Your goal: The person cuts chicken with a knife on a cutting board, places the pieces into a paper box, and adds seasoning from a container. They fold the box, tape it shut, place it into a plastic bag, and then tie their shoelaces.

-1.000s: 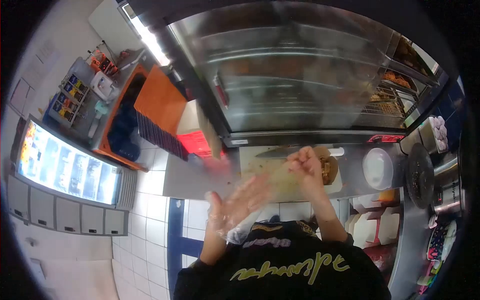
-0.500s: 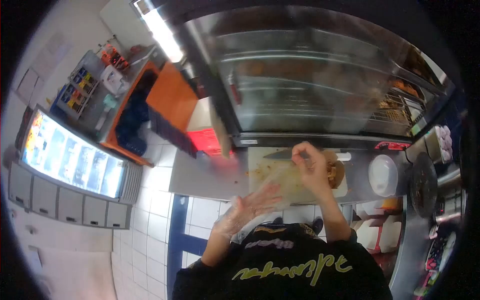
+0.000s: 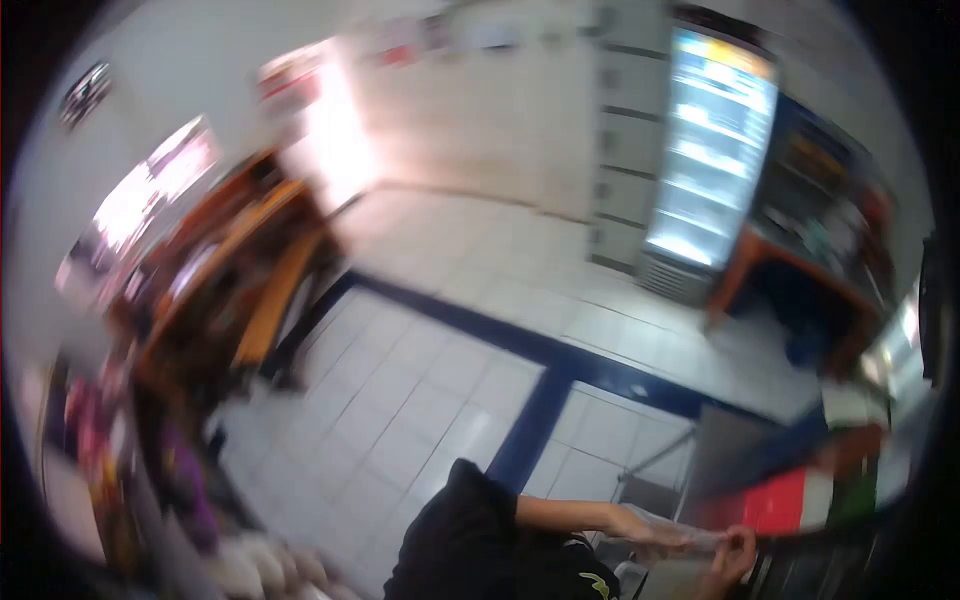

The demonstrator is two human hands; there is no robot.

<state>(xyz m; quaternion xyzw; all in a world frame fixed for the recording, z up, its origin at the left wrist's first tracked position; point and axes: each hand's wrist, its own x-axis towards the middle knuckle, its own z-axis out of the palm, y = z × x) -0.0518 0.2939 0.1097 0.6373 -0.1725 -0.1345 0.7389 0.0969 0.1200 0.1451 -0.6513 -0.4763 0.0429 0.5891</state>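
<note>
My left hand (image 3: 655,530) reaches out at the lower right in a thin, clear plastic glove (image 3: 695,537), its fingers stretched forward. Close to its fingertips is my right hand (image 3: 737,558), bare, with fingers curled and pinched at the loose end of the glove. Motion blurs both hands somewhat. Part of the right hand and its forearm is cut off by the lower frame area.
A red stack (image 3: 772,503) lies on a grey counter (image 3: 735,450) beside the hands. A lit glass-door fridge (image 3: 712,150) stands across the tiled floor (image 3: 420,400). Wooden furniture (image 3: 230,270) is at the left, and an orange-edged table (image 3: 735,275) at the right.
The view has swung left, away from the cutting board, knife and glass cabinet to the room. My right hand has come to the gloved left hand's fingertips.
</note>
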